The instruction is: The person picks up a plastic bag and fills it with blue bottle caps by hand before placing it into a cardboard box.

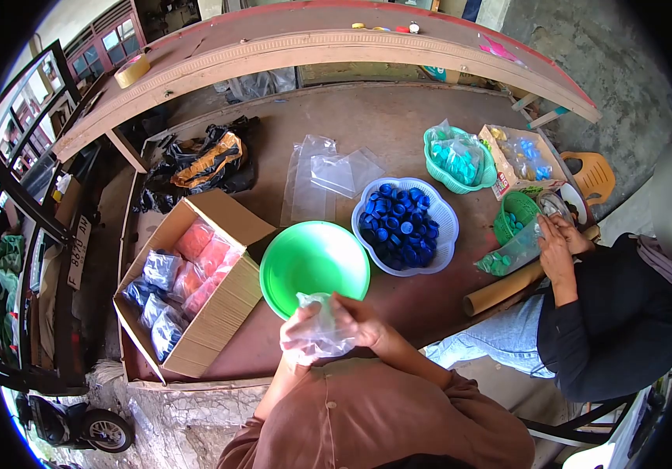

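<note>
My left hand (297, 334) and my right hand (361, 320) hold a clear plastic bag (325, 331) between them, close to my chest. Crumpled film covers part of my left fingers. Just beyond my hands is a bright green bowl (314, 262), whose smooth inside shows. To its right, a pale lavender basket (451, 227) holds many dark blue bottle caps (400, 223). Flat clear plastic bags (328, 176) lie on the table behind the bowl.
Left stands an open cardboard box (215, 328) with bagged orange and blue items. Behind it lies a black plastic bag (211, 160). A co-worker's hands (559, 250) hold a bag of green caps at right, near a cardboard tube (504, 289), baskets and a small box (523, 156).
</note>
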